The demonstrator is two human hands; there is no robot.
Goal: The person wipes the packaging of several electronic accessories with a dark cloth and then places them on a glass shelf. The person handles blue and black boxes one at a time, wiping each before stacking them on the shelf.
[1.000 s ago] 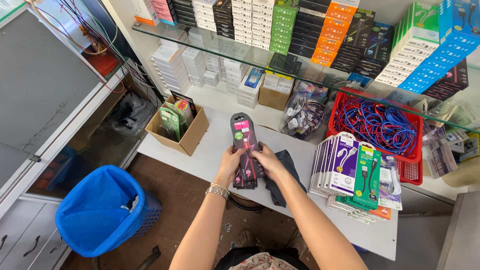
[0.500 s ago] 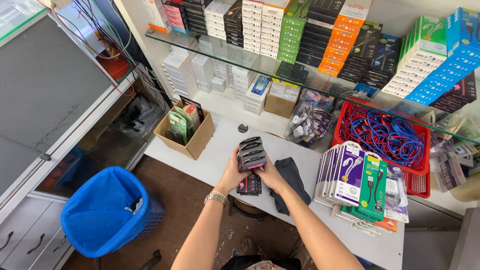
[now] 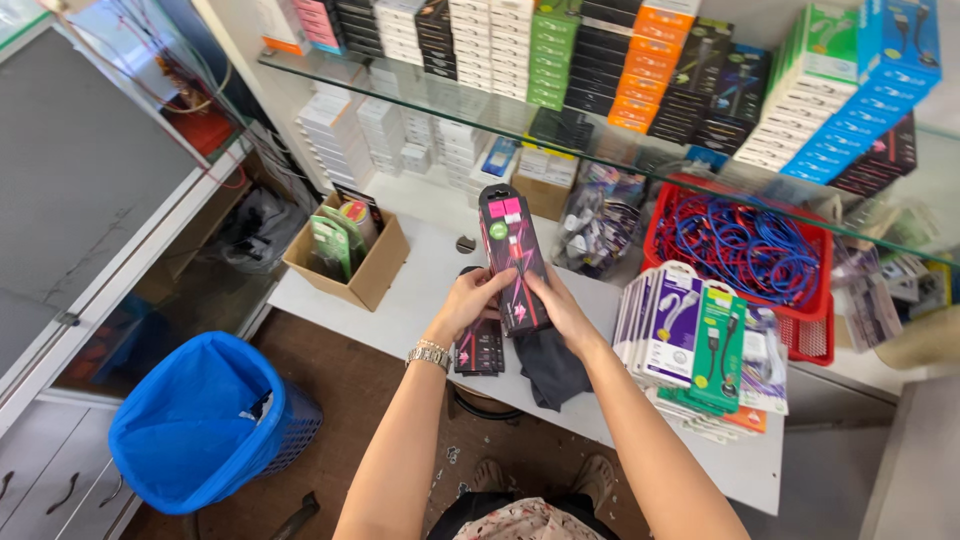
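Observation:
Both hands hold one long black package with pink and green marks (image 3: 512,255), raised upright over the white table (image 3: 420,290). My left hand (image 3: 472,303) grips its lower left edge and wears a metal bracelet at the wrist. My right hand (image 3: 562,310) grips its lower right edge. Under the hands, a short stack of similar black packages (image 3: 480,350) lies flat on the table beside a dark grey cloth (image 3: 550,368).
A cardboard box with green packages (image 3: 350,250) stands at the left. At the right are standing cable packages (image 3: 700,335) and a red basket of blue and red cables (image 3: 745,250). A glass shelf (image 3: 600,140) carries boxes. A blue bin (image 3: 200,425) stands on the floor.
The package was held flat and low half a second ago; now both hands have tipped it upright and lifted it, with its printed face toward me.

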